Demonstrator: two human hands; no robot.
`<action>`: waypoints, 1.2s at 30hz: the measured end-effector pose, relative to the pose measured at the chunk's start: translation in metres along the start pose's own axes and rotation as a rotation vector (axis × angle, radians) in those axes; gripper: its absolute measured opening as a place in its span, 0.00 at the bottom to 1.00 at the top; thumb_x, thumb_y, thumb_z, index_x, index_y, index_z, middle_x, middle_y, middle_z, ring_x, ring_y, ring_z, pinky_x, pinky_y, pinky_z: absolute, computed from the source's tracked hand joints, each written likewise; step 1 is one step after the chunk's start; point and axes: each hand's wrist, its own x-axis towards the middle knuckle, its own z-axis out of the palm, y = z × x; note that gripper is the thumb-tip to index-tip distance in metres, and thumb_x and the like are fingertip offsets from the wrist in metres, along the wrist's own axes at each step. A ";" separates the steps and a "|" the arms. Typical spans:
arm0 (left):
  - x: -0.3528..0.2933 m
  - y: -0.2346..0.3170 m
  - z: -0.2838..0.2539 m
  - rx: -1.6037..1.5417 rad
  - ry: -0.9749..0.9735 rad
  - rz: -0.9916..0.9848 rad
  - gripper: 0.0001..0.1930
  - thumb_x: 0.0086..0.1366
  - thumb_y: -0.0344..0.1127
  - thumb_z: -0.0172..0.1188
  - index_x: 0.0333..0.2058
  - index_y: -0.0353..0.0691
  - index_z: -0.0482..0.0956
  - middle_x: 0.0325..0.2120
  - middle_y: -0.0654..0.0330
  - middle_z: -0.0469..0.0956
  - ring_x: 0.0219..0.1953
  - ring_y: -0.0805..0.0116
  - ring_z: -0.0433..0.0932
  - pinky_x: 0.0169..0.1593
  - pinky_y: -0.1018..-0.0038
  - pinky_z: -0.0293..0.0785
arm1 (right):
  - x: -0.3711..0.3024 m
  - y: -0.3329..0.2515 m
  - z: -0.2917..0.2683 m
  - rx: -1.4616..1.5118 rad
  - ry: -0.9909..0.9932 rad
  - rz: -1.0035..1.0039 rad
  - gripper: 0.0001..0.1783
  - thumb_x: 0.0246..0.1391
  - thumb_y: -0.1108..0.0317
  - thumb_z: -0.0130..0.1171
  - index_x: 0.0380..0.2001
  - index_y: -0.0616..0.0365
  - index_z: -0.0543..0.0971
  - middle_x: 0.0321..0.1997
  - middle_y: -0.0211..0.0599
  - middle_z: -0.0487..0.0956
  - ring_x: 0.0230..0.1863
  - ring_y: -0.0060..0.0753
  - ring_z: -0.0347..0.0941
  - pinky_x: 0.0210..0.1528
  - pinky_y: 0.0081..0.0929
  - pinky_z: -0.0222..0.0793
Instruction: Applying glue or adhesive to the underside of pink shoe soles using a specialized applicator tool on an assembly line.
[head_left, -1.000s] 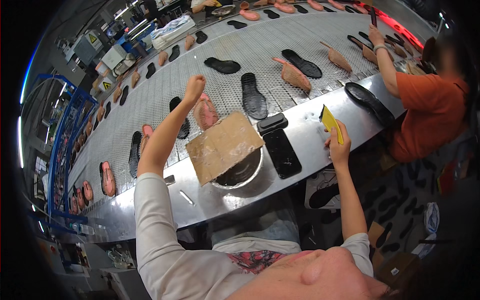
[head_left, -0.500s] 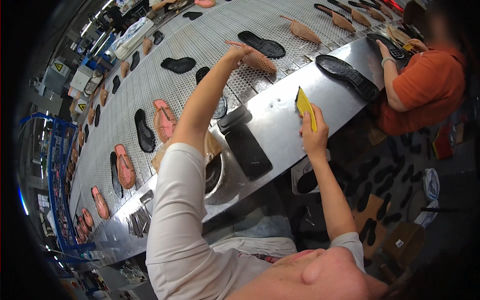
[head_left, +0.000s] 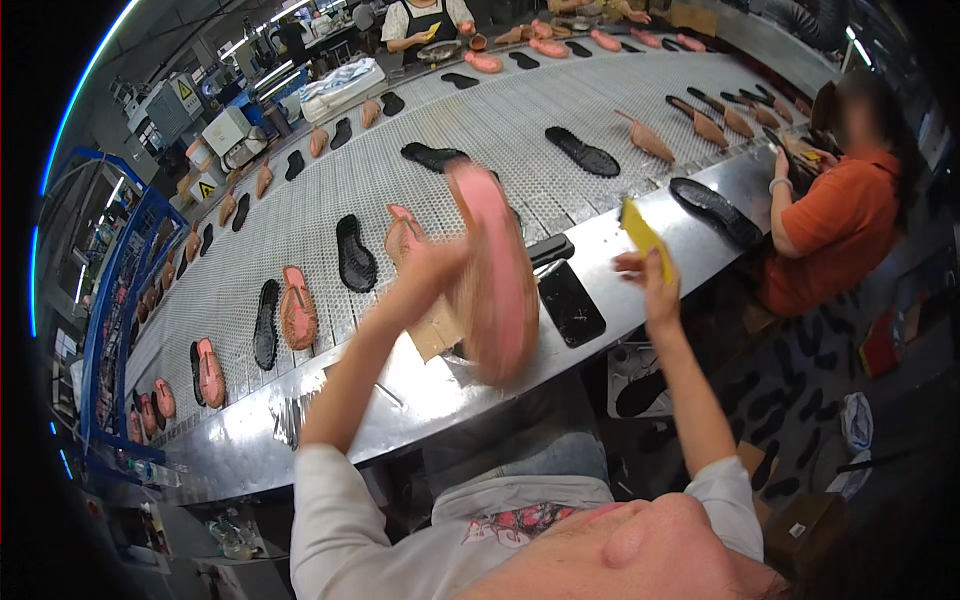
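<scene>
My left hand is closed on a tan woven slipper, its pink underside turned up, above the near metal ledge. Motion smears the slipper and part of that hand. To the right, my right hand grips a flat yellow tool with a dark tip, apart from the slipper. Between the hands, a black phone-like slab lies on the ledge, with a black oblong case beside it. The slipper partly hides a brown cardboard piece and whatever is behind it.
A perforated conveyor carries black soles and woven slippers. A large black sole rests on the metal ledge at right. Near it a co-worker in orange handles a piece. Thin metal rods lie at left.
My left hand has lifted the slipper off the conveyor, brought it nearer and turned its pink side into view. My right hand still holds the yellow tool. The whole view has shifted.
</scene>
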 end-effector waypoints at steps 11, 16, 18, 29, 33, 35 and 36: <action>-0.181 -0.070 0.136 -0.763 -0.079 -0.187 0.26 0.66 0.53 0.46 0.49 0.34 0.69 0.41 0.62 0.74 0.43 0.74 0.73 0.48 0.76 0.69 | -0.112 -0.055 0.136 0.665 -0.524 0.629 0.25 0.63 0.52 0.37 0.50 0.62 0.65 0.30 0.38 0.73 0.27 0.34 0.73 0.30 0.32 0.74; -0.192 -0.073 0.158 -0.977 0.093 -0.220 0.44 0.57 0.70 0.41 0.58 0.34 0.54 0.50 0.54 0.67 0.50 0.64 0.70 0.54 0.68 0.67 | -0.128 -0.059 0.167 0.575 -0.473 0.513 0.25 0.62 0.50 0.39 0.49 0.62 0.65 0.31 0.37 0.72 0.28 0.36 0.74 0.30 0.31 0.74; -0.194 -0.101 0.160 -0.919 -0.060 -0.096 0.45 0.55 0.69 0.44 0.59 0.35 0.52 0.51 0.54 0.66 0.52 0.63 0.68 0.56 0.66 0.64 | -0.124 -0.053 0.169 0.666 -0.360 0.466 0.24 0.62 0.52 0.40 0.49 0.63 0.66 0.35 0.40 0.75 0.30 0.37 0.75 0.33 0.30 0.75; -0.234 -0.129 0.014 -0.389 0.586 -0.002 0.40 0.61 0.68 0.35 0.45 0.29 0.68 0.35 0.57 0.75 0.36 0.71 0.74 0.42 0.75 0.72 | -0.048 -0.082 0.118 -0.375 -0.754 0.043 0.08 0.52 0.72 0.57 0.31 0.67 0.77 0.22 0.34 0.76 0.23 0.21 0.71 0.27 0.18 0.66; -0.233 -0.132 0.019 -0.560 0.829 -0.050 0.37 0.64 0.65 0.32 0.42 0.31 0.70 0.31 0.58 0.75 0.33 0.72 0.74 0.39 0.77 0.71 | -0.036 -0.063 0.129 -0.570 -0.919 -0.019 0.07 0.49 0.72 0.60 0.30 0.65 0.77 0.21 0.30 0.75 0.22 0.17 0.69 0.26 0.16 0.64; -0.236 -0.137 0.016 -0.483 0.750 -0.054 0.36 0.64 0.65 0.32 0.43 0.31 0.69 0.32 0.58 0.74 0.33 0.73 0.74 0.39 0.78 0.71 | -0.033 -0.058 0.132 -0.617 -0.974 -0.072 0.07 0.50 0.72 0.60 0.30 0.66 0.77 0.21 0.30 0.75 0.23 0.17 0.69 0.26 0.17 0.65; -0.236 -0.138 0.015 -0.404 0.671 -0.057 0.36 0.65 0.64 0.32 0.44 0.31 0.68 0.33 0.59 0.74 0.34 0.74 0.73 0.38 0.78 0.71 | -0.032 -0.054 0.132 -0.620 -1.030 -0.081 0.07 0.50 0.71 0.60 0.30 0.66 0.77 0.22 0.29 0.75 0.23 0.17 0.69 0.26 0.17 0.65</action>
